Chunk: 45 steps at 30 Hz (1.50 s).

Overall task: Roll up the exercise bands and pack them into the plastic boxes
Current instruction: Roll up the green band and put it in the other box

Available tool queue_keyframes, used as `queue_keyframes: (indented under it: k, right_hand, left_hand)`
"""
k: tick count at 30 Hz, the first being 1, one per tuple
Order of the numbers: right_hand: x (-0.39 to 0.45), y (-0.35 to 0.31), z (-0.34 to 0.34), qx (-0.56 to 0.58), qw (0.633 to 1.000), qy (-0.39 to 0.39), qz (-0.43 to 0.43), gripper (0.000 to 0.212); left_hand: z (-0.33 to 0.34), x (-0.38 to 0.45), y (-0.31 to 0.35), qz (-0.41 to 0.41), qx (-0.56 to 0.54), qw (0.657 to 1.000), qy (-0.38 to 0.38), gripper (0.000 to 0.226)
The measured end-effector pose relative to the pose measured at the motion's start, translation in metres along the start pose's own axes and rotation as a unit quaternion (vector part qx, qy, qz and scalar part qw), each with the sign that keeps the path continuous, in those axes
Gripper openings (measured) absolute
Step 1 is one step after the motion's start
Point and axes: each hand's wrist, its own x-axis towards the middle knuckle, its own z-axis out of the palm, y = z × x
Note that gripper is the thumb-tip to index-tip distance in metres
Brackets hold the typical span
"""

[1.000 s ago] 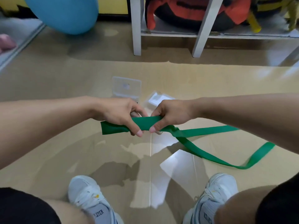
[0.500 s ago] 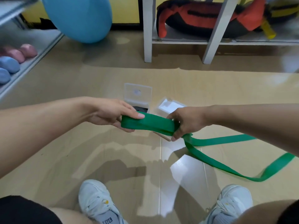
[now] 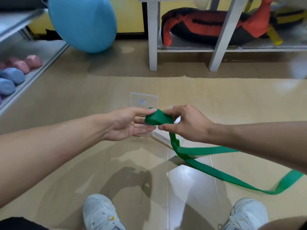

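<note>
Two hands meet at the centre of your head view, both on the green exercise band [image 3: 158,119]. Your left hand [image 3: 127,124] comes in from nine o'clock with its palm turned up; its thumb lies along the top of the rolled part and its fingers [image 3: 146,128] reach under it, so the roll is pinched between them. Your right hand [image 3: 187,123] comes in from three o'clock and grips the roll's other side, thumb below and fingers curled over the top. Neither hand is released. The band is only partly rolled: from the roll a long loose tail drops toward five o'clock, doubles over itself and trails across the floor [image 3: 99,163], ending in a loop near the right edge at four o'clock.

Just beyond your hands, toward twelve o'clock, a clear plastic box [image 3: 143,101] stands on the floor with its lid raised; your hands hide most of it, so you cannot tell what is inside.

At ten o'clock a blue exercise ball [image 3: 83,22] sits by the wall. At nine o'clock a low shelf holds pink and blue dumbbells [image 3: 18,70]. At one o'clock a white rack [image 3: 152,39] holds a red and black bag [image 3: 207,30]. Your white shoes [image 3: 99,213] show at six o'clock
</note>
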Motion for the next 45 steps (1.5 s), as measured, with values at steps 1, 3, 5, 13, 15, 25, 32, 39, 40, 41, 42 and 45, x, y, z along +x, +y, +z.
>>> queue_keyframes:
  k: [1, 3, 5, 13, 15, 25, 32, 39, 40, 41, 42, 45]
  right_hand:
    - [-0.001, 0.002, 0.001, 0.005, 1.0, 0.006, 0.007, 0.02]
    - [-0.003, 0.005, 0.002, 0.009, 1.0, 0.011, 0.016, 0.02]
    - [-0.005, 0.004, 0.002, 0.027, 0.999, 0.019, 0.021, 0.027]
    - [-0.014, -0.008, 0.003, 0.174, 0.982, 0.071, -0.03, 0.039]
    - [-0.016, -0.011, 0.005, 0.188, 0.978, 0.084, -0.042, 0.039]
    - [-0.027, -0.009, 0.02, 0.205, 0.973, 0.107, -0.02, 0.035]
    - [-0.025, -0.001, 0.019, 0.026, 0.992, 0.126, 0.002, 0.035]
    - [-0.028, -0.005, 0.021, -0.062, 0.99, 0.129, -0.002, 0.042]
    - [-0.028, -0.006, 0.021, -0.062, 0.989, 0.133, 0.004, 0.046]
    - [-0.027, -0.007, 0.02, -0.062, 0.989, 0.136, 0.01, 0.049]
    - [-0.025, -0.008, 0.02, -0.062, 0.989, 0.136, 0.015, 0.051]
    - [-0.021, -0.01, 0.019, -0.059, 0.99, 0.129, 0.027, 0.052]
  left_hand:
    - [-0.001, 0.0, 0.0, 0.0, 0.004, 1.0, 0.008, 0.044]
    - [-0.002, 0.001, -0.002, 0.006, 0.016, 1.0, 0.023, 0.029]
    - [-0.001, 0.002, -0.004, 0.013, 0.013, 0.999, 0.032, 0.019]
    - [-0.002, 0.0, -0.003, 0.008, -0.057, 0.996, -0.068, 0.035]
    - [-0.004, 0.002, -0.005, -0.002, -0.078, 0.991, -0.112, 0.053]
    - [0.002, 0.002, -0.014, 0.032, -0.024, 0.999, -0.007, 0.01]
    - [0.005, -0.002, -0.016, 0.083, 0.121, 0.989, -0.014, 0.037]
    - [0.011, -0.003, -0.017, 0.123, 0.207, 0.971, 0.007, 0.014]
    - [0.014, -0.003, -0.016, 0.119, 0.195, 0.973, 0.006, 0.012]
    - [0.015, -0.003, -0.016, 0.116, 0.185, 0.976, 0.009, 0.013]
    - [0.017, -0.003, -0.015, 0.109, 0.175, 0.978, 0.012, 0.013]
    - [0.019, -0.003, -0.014, 0.072, 0.111, 0.991, 0.023, 0.019]
